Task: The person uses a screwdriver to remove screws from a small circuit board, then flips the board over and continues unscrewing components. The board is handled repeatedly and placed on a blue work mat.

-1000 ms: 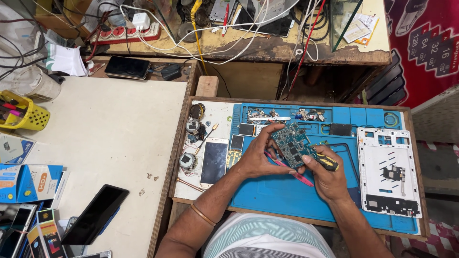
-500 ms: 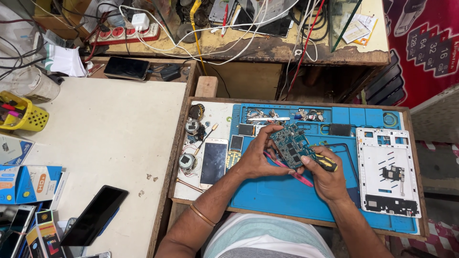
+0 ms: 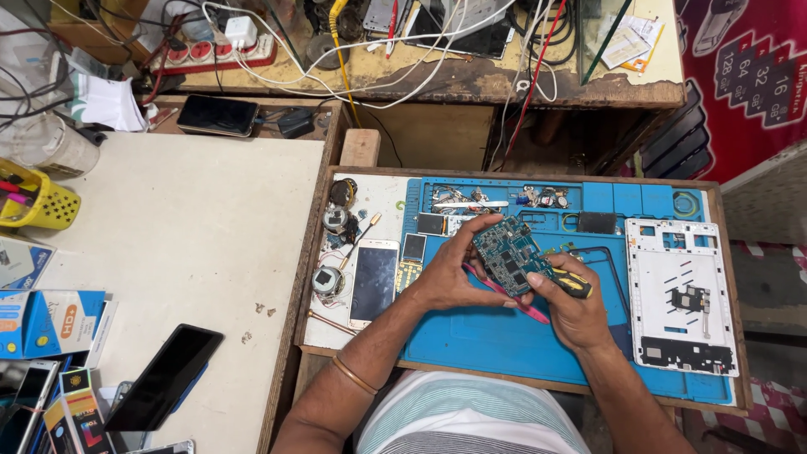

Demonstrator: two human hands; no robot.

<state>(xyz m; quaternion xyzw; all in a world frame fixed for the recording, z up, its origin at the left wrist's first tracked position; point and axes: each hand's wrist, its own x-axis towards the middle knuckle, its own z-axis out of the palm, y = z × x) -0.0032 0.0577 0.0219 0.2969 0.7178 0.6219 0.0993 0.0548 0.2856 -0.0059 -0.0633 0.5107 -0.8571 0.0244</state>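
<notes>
Gripping a circuit board (image 3: 508, 252), both hands (image 3: 454, 273) near blue boxes (image 3: 52, 321).

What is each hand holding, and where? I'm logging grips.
Left hand grips the circuit board by its edges; right hand holds a screwdriver by its handle.

White frame (image 3: 681, 294): lies flat on the right end of the blue mat (image 3: 496, 336).
Gold phone (image 3: 374, 282): face up, just left of the mat.
Black phone (image 3: 164, 377): on the pale desk (image 3: 185, 227), far left.
Yellow basket (image 3: 38, 202): at the desk's left edge.
Power strip (image 3: 214, 52): on the back shelf, among white wires.
</notes>
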